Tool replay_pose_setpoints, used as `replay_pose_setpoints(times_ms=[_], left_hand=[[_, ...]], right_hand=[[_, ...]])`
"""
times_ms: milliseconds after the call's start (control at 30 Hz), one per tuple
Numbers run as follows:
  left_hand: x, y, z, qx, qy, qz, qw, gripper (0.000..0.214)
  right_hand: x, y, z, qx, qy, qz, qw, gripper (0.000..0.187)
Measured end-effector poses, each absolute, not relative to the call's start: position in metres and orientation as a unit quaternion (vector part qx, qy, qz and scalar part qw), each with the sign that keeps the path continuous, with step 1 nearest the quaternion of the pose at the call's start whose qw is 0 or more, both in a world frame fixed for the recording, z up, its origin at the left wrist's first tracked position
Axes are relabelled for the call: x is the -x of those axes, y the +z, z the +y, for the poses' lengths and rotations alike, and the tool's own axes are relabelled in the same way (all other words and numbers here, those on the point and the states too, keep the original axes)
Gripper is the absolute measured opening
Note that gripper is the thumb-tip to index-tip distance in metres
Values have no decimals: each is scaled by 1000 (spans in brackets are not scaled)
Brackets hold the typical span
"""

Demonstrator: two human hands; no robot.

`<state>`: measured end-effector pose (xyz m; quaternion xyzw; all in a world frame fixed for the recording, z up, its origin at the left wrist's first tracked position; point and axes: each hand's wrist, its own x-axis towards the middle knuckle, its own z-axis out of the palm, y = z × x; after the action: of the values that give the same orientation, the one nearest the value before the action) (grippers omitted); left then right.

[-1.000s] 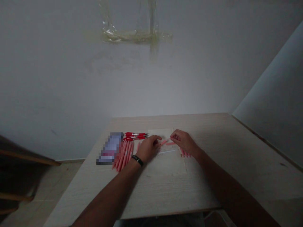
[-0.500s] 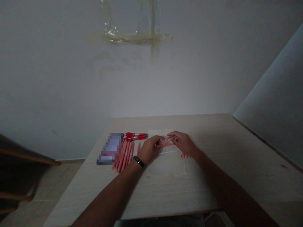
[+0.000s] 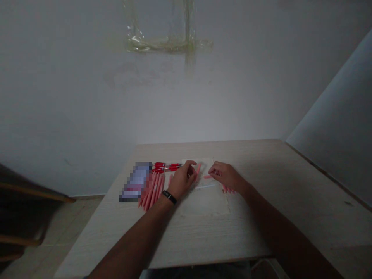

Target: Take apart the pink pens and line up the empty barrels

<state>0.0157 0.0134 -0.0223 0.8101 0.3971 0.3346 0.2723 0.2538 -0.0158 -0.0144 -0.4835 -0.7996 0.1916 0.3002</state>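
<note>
Plain indoor room, seemingly a home: a wood-grain desk [image 3: 203,240] is standing against a bare wall [image 3: 72,116] bearing taped clear plastic [image 3: 165,44], above a tiled floor [image 3: 69,228].

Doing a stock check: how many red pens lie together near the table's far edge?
3 red pens, side by side beyond the pink pen barrels, left of the pale sheet; packed tightly, so another may be hidden.

The left hand [image 3: 182,180] is curving its fingers downward, knuckles up, while the left wrist [image 3: 170,197] is angling in from the near left. The right hand [image 3: 226,176] is resting palm down, with its fingers stretching leftward, just apart from the other hand. The left forearm [image 3: 136,232] and right forearm [image 3: 285,236] are reaching forward from the near edge, converging toward the middle.
</note>
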Motion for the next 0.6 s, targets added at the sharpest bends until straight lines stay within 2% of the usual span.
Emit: replay_pose_setpoints(times_ms=[200,367,600], left_hand=[[-13,-22,12,-828,251,447,228,15],[-12,-22,9,-842,210,454,199,30],[-12,-24,12,-848,196,458,178,16]], right_hand=[[-265,-14,-12,487,162,-825,234,10],[-275,-24,-5,480,142,-840,212,6],[-278,-29,-2,488,137,-843,179,2]])
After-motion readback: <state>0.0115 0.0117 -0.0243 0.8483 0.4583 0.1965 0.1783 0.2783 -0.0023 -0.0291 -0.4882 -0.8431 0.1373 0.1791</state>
